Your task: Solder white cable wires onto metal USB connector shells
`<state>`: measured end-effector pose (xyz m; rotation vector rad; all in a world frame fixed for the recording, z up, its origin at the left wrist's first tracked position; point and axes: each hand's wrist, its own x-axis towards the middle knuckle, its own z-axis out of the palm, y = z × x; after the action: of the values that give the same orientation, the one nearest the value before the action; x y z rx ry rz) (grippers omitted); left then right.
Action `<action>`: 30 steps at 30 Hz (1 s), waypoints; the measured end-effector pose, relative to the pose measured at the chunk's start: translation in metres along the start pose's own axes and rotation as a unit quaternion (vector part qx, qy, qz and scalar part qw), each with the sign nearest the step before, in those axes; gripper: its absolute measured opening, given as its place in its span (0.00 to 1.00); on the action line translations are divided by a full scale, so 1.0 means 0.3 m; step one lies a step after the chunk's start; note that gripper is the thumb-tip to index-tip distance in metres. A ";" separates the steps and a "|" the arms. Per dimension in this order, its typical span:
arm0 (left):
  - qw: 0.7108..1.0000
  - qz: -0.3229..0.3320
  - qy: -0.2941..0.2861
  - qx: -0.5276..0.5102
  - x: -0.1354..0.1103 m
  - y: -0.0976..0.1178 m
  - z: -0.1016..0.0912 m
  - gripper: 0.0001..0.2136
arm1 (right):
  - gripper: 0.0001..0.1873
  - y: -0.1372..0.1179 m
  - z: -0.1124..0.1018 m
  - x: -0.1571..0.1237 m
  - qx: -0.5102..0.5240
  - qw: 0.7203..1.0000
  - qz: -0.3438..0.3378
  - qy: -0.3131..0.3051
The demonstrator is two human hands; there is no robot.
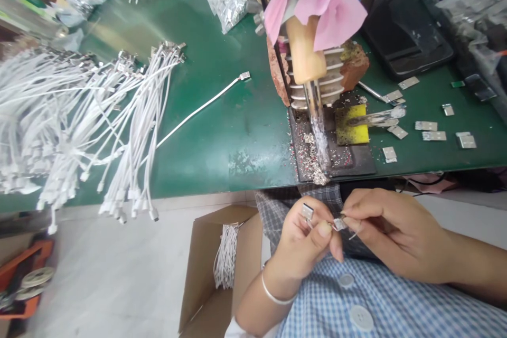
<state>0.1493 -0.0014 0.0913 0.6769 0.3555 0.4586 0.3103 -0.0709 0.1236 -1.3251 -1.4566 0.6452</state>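
Observation:
In front of the checked apron, my left hand [311, 237] is pinched closed near the table's front edge. A silver USB plug [307, 211] on a thin white cable stands up out of it. Facing it, my right hand [392, 229] pinches a second small silver USB plug [339, 223] between thumb and fingertips. A thin wire end runs from my left fingertips to that plug; whether they are joined is too small to tell. Just above my hands, a soldering iron [319, 140] with a wooden handle is clamped, its crusted tip pointing down.
A solder-littered plate [360, 163] and yellow sponge [352, 134] lie by the iron. Loose USB plugs [433, 135] are scattered at right, near a black tray [407, 31]. White cables [134, 132] heap on the green table [206, 142]. A cardboard box [202, 253] stands below.

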 end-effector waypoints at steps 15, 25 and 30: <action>0.891 0.229 0.102 0.379 -0.014 0.018 0.028 0.02 | 0.06 -0.013 0.007 -0.006 0.031 0.997 0.070 0.018; 0.867 0.245 0.132 0.413 -0.006 0.024 0.034 0.04 | 0.06 -0.001 -0.029 -0.011 0.048 0.997 0.056 0.005; 0.879 0.240 0.119 0.394 0.000 0.032 0.031 0.03 | 0.06 -0.003 -0.039 0.030 -0.044 0.997 0.013 0.061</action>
<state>0.1507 0.0005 0.1044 1.5312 0.6222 0.8901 0.3217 -0.0655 0.1311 -1.4293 -1.3843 0.5140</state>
